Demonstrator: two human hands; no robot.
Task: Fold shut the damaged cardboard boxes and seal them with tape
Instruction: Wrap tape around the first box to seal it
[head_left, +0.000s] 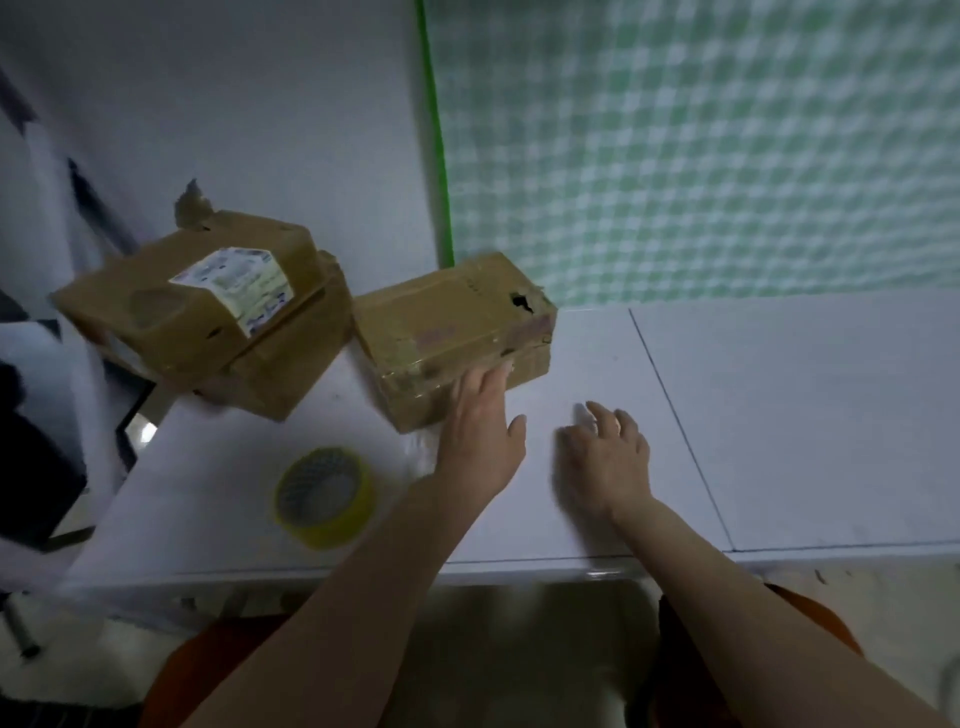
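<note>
Neither hand is gripping anything: the left hand (480, 431) is reaching forward with straight fingers, its fingertips (496, 375) touching the near face of the closer cardboard box (452, 332), while the right hand (605, 457) is hovering or resting over the white table (779, 415) with its fingers loosely spread and relaxed, holding nothing. That box is lying just ahead and slightly to the left of both hands, its long axis running from near-left to far-right, with a torn hole (522, 303) showing near its far right corner. Being in contact already, the left hand is the nearer one; the right hand is sitting apart from the box, off its near right end. A pile of two more battered boxes (208, 312) is sitting farther left, near the table's edge, the upper one tilted and wearing a shipping label (234, 286). A roll of yellowish tape (324, 496) is lying flat on the table to the left of the left forearm, well within that arm's reach. Judging from this, the box is probably about to be drawn or turned toward the person, and the right hand would need to close in on its right end to steady it.
</note>
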